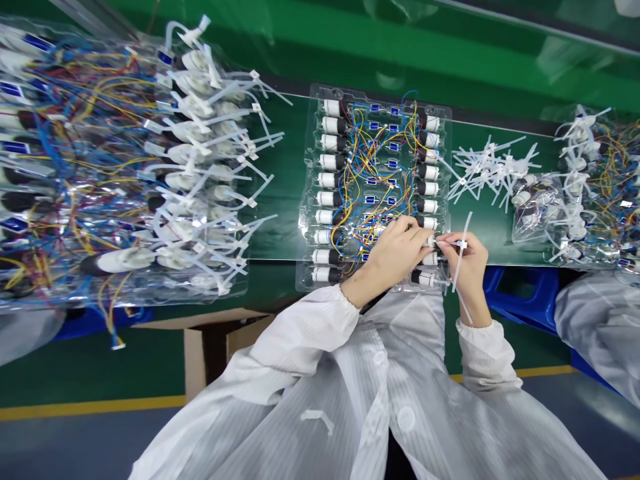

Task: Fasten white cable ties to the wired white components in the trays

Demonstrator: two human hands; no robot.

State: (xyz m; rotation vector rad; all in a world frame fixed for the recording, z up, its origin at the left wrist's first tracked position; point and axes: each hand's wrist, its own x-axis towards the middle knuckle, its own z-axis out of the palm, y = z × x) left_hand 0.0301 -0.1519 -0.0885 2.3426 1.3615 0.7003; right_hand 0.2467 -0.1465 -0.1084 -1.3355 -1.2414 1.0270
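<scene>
A clear plastic tray (306, 200) lies in front of me, with two columns of small white-and-black cylindrical pumps (328, 180) and their coloured wires between them. Over the lower right of the tray, my left hand (397, 250) is closed with its fingertips on the white end of one small pump (431, 241). Just to its right, my right hand (465, 260) pinches a thin white tube with a connector (461, 245), which stands roughly upright across the fingers. The fingertips of both hands almost meet at that pump's end; the exact contact is hidden.
Loose white tubes (493, 167) lie in a pile right of the tray. Stacked trays of wired pumps with tubes (200, 180) fill the left, with more (577, 187) at far right. Below are blue stools (523, 293) and a cardboard box (195, 360). A co-worker's sleeve (600, 320) shows at right.
</scene>
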